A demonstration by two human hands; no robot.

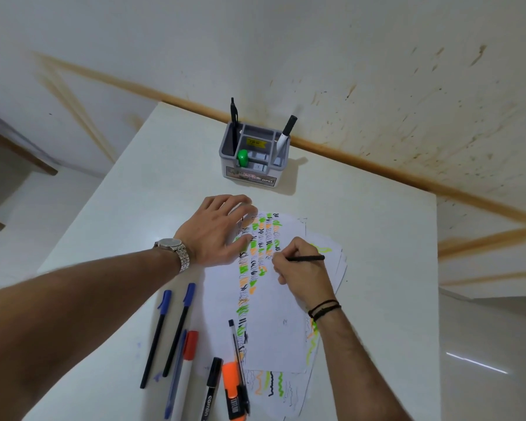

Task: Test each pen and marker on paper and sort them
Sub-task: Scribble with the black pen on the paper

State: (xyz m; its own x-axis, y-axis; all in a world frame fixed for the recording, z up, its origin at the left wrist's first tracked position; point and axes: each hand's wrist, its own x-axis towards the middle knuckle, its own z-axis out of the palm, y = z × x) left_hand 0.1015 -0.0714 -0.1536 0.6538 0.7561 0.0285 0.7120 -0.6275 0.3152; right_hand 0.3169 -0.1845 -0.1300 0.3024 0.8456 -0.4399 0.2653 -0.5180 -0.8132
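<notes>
My right hand grips a thin black pen with its tip on the white paper, beside columns of green, orange and black test marks. My left hand lies flat with spread fingers on the paper's upper left corner. On the table near me lie two blue-capped black pens, a blue pen, a red-capped marker, a black marker, an orange highlighter and a clear ballpoint. A grey desk organizer at the back holds a black pen, a black-capped white marker and a green highlighter.
More scribbled sheets lie under the top paper. The white table stands against a stained wall with a wooden rail. Its right edge drops to a tiled floor. A dark wooden piece of furniture is at the far left.
</notes>
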